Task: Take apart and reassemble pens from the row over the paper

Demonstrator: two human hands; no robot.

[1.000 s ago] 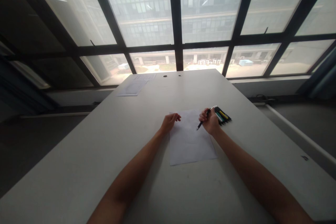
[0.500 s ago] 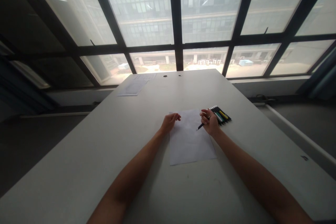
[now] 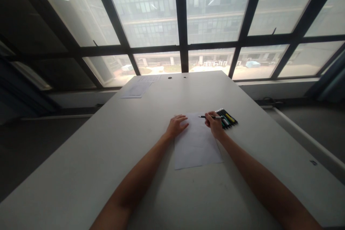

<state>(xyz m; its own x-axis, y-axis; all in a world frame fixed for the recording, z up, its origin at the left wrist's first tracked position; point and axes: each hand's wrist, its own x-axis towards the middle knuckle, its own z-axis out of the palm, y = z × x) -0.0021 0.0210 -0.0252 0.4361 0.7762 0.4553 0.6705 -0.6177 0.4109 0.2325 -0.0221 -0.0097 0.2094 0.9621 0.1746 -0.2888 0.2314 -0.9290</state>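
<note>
A white sheet of paper lies on the table before me, and no marks can be made out on it. My left hand rests on its upper left part with the fingers spread. In my right hand is a dark pen, gripped between thumb and fingers over the sheet's upper right edge. The pen's tip points left, above or on the paper; I cannot tell if it touches. Just right of that hand lies a black set of pens or markers with green and yellow parts, partly hidden by the hand.
The long white table reaches to the windows. Several printed sheets lie at its far left corner. Near the far edge is a dark round hole. A small dark mark or object sits near the right edge.
My left hand has opened from curled fingers and flattened onto the paper. In my right hand the pen has turned from pointing down-left to nearly level, its tip now higher on the sheet.
</note>
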